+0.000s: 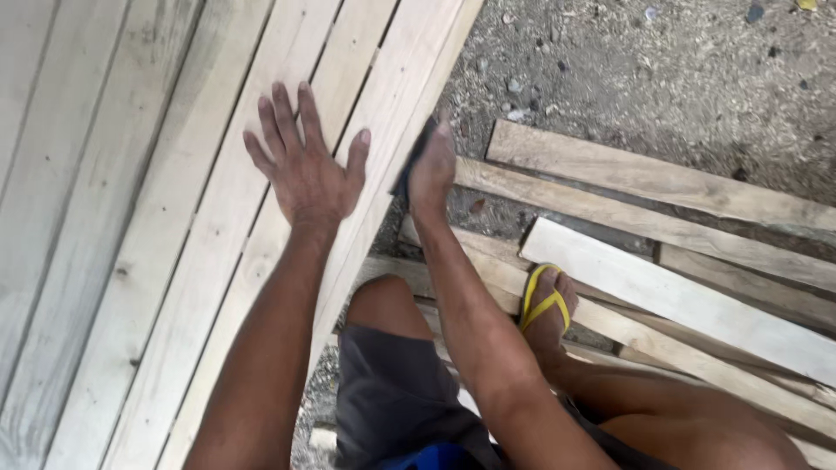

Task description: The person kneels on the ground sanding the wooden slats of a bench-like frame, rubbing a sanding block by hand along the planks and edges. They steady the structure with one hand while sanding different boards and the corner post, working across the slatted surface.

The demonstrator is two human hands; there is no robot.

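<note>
My left hand (305, 170) lies flat on the pale wood planks (218, 261), its fingers (283, 109) spread wide, I think to keep the planks from sliding. My right hand (433, 170) is just to the right, at the planks' right edge, and its fingers are pressed around a small dark pad (414, 161) that touches that edge. More loose boards (662, 287) lie on the dirt ground (644, 70) at the right, under my foot in a yellow sandal (544, 305).
</note>
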